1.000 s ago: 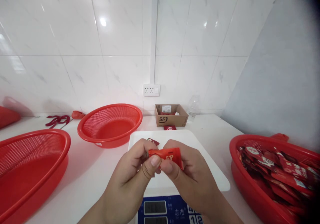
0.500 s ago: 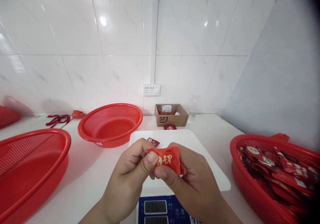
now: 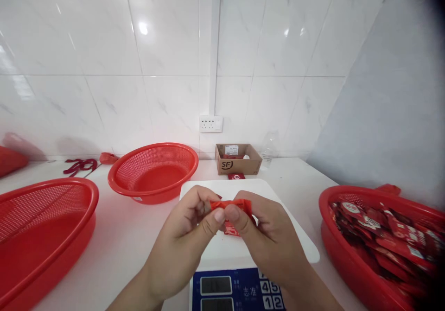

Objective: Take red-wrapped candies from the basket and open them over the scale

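Between the fingertips of both hands is a small red packet (image 3: pixel 246 205), held above the weighing scale's white platform (image 3: pixel 239 253). My left hand (image 3: pixel 189 237) pinches its left side and my right hand (image 3: pixel 262 234) its right, the thumbs almost meeting in front. Much of the packet is covered by the fingers. A second piece of red wrapper (image 3: pixel 231 229) shows below the thumbs; whether it is separate I cannot tell. Behind my left fingers, only a dark red tip of another packet peeks out on the platform. The scale's blue panel (image 3: pixel 243 292) has two displays and number keys.
A red basket (image 3: pixel 327 223) at right holds many red packets. Two more red baskets stand at left, one near (image 3: pixel 83 227) and one farther back (image 3: pixel 181 195). Behind the scale are a cardboard box (image 3: pixel 243 166), a red packet (image 3: pixel 236 176) and a clear plastic bottle (image 3: pixel 269 148).
The packet has been tipped so its lettered face no longer shows, and the thumbs have moved up and closer together. More of the scale's keys are visible beside my right wrist.
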The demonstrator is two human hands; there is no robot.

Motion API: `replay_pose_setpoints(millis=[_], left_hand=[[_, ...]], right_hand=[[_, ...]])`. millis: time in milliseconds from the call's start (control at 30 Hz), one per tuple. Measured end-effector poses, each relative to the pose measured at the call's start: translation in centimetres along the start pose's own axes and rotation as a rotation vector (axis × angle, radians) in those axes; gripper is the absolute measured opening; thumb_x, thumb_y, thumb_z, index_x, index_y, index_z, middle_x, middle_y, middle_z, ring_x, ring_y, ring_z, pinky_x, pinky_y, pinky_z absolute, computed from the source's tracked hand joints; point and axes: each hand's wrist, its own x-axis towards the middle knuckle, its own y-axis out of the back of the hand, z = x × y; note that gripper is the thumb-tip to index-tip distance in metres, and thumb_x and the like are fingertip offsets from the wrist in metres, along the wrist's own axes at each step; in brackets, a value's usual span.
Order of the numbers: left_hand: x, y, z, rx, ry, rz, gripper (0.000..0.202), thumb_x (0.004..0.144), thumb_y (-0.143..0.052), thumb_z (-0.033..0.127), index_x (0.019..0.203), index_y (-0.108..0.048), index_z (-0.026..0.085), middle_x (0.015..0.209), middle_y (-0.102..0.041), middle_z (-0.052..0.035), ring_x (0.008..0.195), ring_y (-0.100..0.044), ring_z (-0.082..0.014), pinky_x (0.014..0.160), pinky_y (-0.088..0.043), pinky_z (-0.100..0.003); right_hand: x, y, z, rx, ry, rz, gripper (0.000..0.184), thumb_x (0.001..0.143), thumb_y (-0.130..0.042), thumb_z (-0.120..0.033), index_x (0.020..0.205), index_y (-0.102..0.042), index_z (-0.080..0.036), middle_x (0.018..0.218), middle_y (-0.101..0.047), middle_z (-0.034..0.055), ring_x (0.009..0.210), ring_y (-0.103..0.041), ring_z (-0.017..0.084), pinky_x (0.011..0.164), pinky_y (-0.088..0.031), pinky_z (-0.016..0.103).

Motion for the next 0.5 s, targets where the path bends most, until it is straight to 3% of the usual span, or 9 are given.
replay_pose_setpoints(millis=[167, 300, 433, 500], left_hand=[[0.7, 0.9, -0.6, 0.089, 0.007, 0.055, 0.015, 0.092, -0.062, 0.032, 0.083, -0.054, 0.022, 0.074, -0.054, 0.0043, 0.072, -0.052, -0.0117, 0.068, -0.045, -0.022], [1.7, 2.4, -0.9, 0.175, 0.044, 0.029, 0.015, 0.091, -0.059, 0.035, 0.09, -0.049, 0.023, 0.069, -0.055, 0.0048, 0.069, -0.054, -0.0142, 0.067, -0.045, -0.026], [2.7, 3.6, -1.6, 0.597, 0.179, -0.145, 0.016, 0.089, -0.054, 0.04, 0.094, -0.05, 0.025, 0.067, -0.059, 0.0034, 0.068, -0.057, -0.019, 0.063, -0.043, -0.029], [3.1, 3.9, -2.4, 0.933, 0.239, -0.197, 0.017, 0.09, -0.05, 0.039, 0.098, -0.056, 0.026, 0.082, -0.067, -0.0017, 0.077, -0.064, -0.0246, 0.065, -0.043, -0.033]], right_hand=[[0.4, 0.6, 0.5, -0.092, -0.125, -0.033, 0.038, 0.1, -0.048, -0.034, 0.065, -0.049, -0.02, 0.058, -0.049, -0.005, 0.053, -0.045, 0.009, 0.049, -0.032, 0.021], [0.1, 1.8, 0.8, -0.186, -0.234, 0.026, 0.029, 0.098, -0.047, -0.036, 0.076, -0.058, -0.02, 0.065, -0.057, -0.0028, 0.059, -0.051, 0.012, 0.053, -0.038, 0.022], [-2.0, 3.0, 0.9, -0.26, -0.322, 0.098, 0.02, 0.095, -0.051, -0.033, 0.085, -0.063, -0.02, 0.073, -0.063, -0.0014, 0.067, -0.057, 0.013, 0.057, -0.042, 0.021], [-3.6, 3.6, 0.9, -0.33, -0.378, 0.084, 0.017, 0.095, -0.053, -0.03, 0.088, -0.065, -0.02, 0.076, -0.067, -0.0013, 0.069, -0.06, 0.013, 0.059, -0.044, 0.021]])
